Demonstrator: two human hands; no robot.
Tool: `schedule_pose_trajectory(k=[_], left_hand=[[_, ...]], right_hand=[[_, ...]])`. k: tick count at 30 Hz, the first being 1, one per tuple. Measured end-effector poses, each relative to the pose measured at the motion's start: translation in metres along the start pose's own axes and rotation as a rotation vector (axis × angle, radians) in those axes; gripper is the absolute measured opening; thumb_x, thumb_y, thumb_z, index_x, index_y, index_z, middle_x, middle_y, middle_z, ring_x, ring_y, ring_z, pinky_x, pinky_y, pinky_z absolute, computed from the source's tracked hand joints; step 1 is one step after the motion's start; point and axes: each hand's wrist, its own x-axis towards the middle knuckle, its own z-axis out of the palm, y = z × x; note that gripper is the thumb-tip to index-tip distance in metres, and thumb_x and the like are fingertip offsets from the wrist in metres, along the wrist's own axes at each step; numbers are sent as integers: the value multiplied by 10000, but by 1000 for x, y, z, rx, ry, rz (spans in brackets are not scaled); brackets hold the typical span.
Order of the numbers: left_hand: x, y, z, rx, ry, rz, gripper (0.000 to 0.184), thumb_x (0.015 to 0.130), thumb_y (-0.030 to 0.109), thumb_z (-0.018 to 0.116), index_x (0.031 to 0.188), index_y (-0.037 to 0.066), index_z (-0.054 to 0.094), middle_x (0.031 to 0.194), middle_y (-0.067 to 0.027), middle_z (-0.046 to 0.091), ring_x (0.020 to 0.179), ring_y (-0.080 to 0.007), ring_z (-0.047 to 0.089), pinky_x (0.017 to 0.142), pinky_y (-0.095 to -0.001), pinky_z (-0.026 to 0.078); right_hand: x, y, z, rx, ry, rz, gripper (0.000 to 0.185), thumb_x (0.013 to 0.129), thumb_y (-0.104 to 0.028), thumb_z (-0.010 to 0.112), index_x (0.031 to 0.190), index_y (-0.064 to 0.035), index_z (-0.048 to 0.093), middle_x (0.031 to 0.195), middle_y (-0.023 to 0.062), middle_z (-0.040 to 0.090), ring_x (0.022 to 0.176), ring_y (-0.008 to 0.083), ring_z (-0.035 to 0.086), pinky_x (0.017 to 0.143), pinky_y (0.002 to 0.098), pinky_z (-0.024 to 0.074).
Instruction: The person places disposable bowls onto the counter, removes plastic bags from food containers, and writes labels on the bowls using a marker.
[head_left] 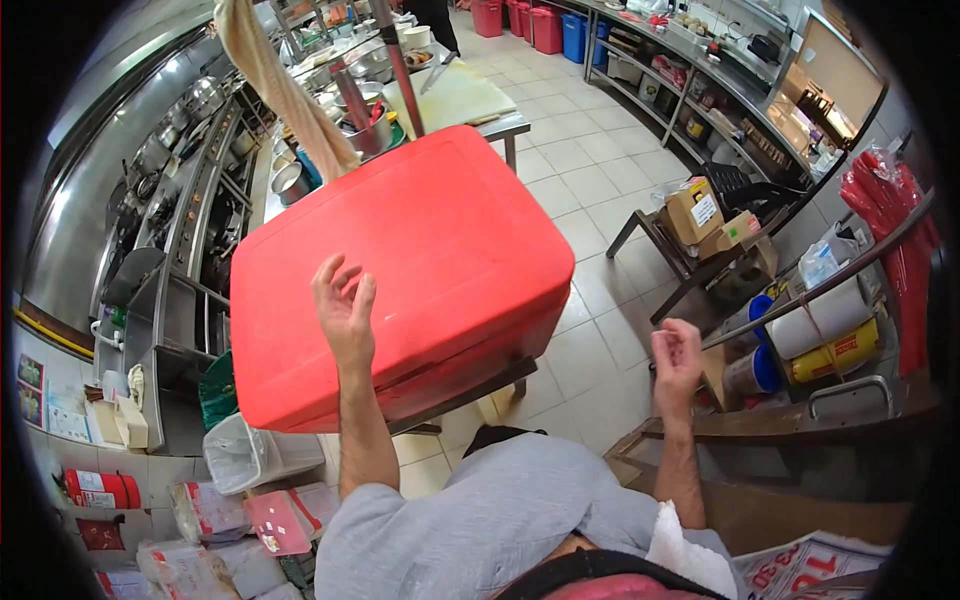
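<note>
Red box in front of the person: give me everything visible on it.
The red box is large and smooth, plastic by its look, with rounded corners. Its broad lid bears a faint rounded outline inside the rim and looks closed; the contents are hidden. It sits turned at an angle to the camera, on a dark-edged support. The left hand is in front of the lid in this view; whether it touches is unclear.

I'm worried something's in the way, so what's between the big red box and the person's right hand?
In the head view, only bare floor tiles show between the red box and the right hand.
</note>
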Motion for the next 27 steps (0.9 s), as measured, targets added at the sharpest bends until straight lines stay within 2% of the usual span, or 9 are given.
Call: schedule_pose_trajectory(k=[4,7,11,12,14,15,19,22,27], left_hand=[[35,6,67,107,-167,138,428,820,101,653,1198,32,468,1207,-94,421,1000,-183,523,833,-313,457],[60,18,118,225,-316,244,392,800,132,679,1150,52,522,1205,-89,445,995,-182,527,823,-316,453],[95,31,193,453,-571,355,431,792,147,684,1185,86,519,1239,-79,447,1032,-202,515,869,-346,435],[104,30,213,450,-563,357,431,792,147,684,1185,86,519,1239,-79,447,1032,-202,515,869,-346,435],[124,25,252,554,-764,455,454,795,191,686,1189,56,507,1261,-123,434,1107,-270,495,894,-357,444],[134,24,271,591,-841,438,468,806,227,672,1205,55,497,1290,-139,417,1168,-308,457,934,-370,426],[171,2,350,697,-961,437,486,833,284,630,1240,68,473,1340,-164,375,1130,-316,490,928,-382,432],[189,-21,400,651,-1026,402,507,814,260,658,1251,88,465,1352,-148,360,1180,-327,443,957,-371,407],[217,-38,464,663,-1124,372,535,822,275,650,1280,97,439,1360,-139,349,1138,-315,482,950,-371,420]], right_hand=[[16,4,-25,-200,-121,-72,196,831,-2,590,1025,-8,560,1010,51,546,805,108,545,720,229,446],[36,36,-52,-174,-90,18,217,820,20,583,1034,-5,562,1050,58,523,797,104,536,716,230,444],[85,90,-91,-73,27,112,233,829,13,575,1060,7,544,1049,31,508,805,87,526,724,213,441],[100,101,-98,-75,23,103,233,829,13,575,1060,7,544,1049,31,508,805,87,526,724,213,441],[130,123,-109,-195,35,108,232,830,11,571,1061,8,544,1040,31,507,798,85,525,718,213,442],[144,136,-113,-176,35,128,232,826,7,575,1056,6,549,1037,31,508,788,84,525,708,217,445],[204,160,-126,-303,-14,194,224,818,-15,592,1040,-1,563,1032,41,520,791,102,538,708,231,455],[245,182,-130,-326,-24,209,218,824,-38,599,1036,0,566,1014,44,530,798,114,544,711,234,457],[295,244,-106,-258,-77,233,188,847,-67,591,1018,9,572,976,44,530,815,118,542,723,234,455]])
